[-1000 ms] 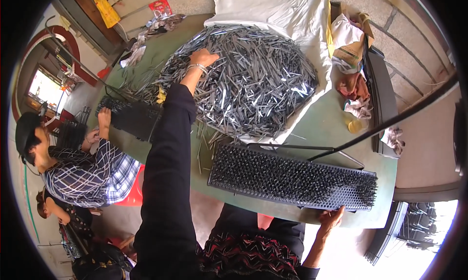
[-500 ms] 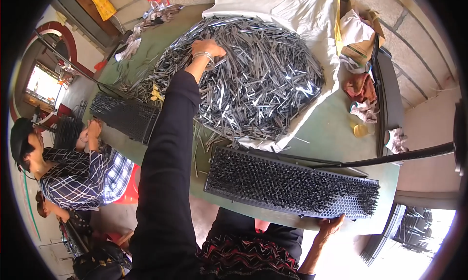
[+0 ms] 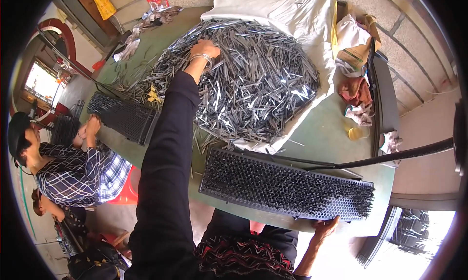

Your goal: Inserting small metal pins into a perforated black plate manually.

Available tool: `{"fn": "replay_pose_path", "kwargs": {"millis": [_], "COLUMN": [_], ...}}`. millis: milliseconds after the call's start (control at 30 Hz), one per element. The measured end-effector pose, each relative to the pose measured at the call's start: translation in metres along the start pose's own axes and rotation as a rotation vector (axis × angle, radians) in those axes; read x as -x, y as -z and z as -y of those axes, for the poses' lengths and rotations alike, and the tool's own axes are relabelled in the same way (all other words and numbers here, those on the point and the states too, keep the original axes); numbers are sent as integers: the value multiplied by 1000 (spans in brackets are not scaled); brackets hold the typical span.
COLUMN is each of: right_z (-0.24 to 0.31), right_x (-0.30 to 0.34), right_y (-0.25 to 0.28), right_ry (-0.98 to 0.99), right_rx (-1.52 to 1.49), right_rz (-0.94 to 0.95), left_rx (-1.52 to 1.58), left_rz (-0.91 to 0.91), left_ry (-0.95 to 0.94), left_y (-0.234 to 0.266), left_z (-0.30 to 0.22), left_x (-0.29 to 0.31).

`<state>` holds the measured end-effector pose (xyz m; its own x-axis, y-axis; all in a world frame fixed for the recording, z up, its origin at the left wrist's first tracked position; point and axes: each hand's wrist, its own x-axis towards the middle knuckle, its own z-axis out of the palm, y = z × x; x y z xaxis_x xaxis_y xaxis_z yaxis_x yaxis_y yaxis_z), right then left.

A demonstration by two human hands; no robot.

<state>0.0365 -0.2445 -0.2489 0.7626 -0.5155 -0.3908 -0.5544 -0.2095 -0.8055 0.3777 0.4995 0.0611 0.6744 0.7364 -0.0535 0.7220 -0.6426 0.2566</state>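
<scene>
Left hand (image 3: 204, 49) down in the heap of thin, glossy, dark-grey strips (image 3: 263, 80), fingers curled, and whether they've caught any I can't tell! Right hand (image 3: 325, 227) at the near edge of the long, black, perforated panel (image 3: 336, 208) by the front of the green tabletop (image 3: 314, 124), its grip unclear; one careless pull there could, I'd judge, tip it off

Strip pile (image 3: 258, 77) on sheet (image 3: 273, 7) on table (image 3: 321, 124); tray (image 3: 336, 208) before it, rag (image 3: 356, 90) to right.
</scene>
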Motion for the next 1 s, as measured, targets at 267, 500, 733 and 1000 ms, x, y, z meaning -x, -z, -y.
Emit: {"fn": "replay_pose_path", "kwargs": {"millis": [267,500,733,1000], "right_z": [115,84,230,408], "right_x": [71,43,148,233], "right_y": [-42,-38,8,-91], "right_ry": [98,172,155,967], "right_rx": [-413,-366,287,32], "right_rz": [-144,-124,433,571], "left_rx": [-75,162,1222,1937], "left_rz": [33,15,344,529], "left_ry": [-120,-287,-121,-168], "left_y": [11,28,46,-8], "left_z": [15,51,73,43], "left_x": [11,-11,35,141]}}
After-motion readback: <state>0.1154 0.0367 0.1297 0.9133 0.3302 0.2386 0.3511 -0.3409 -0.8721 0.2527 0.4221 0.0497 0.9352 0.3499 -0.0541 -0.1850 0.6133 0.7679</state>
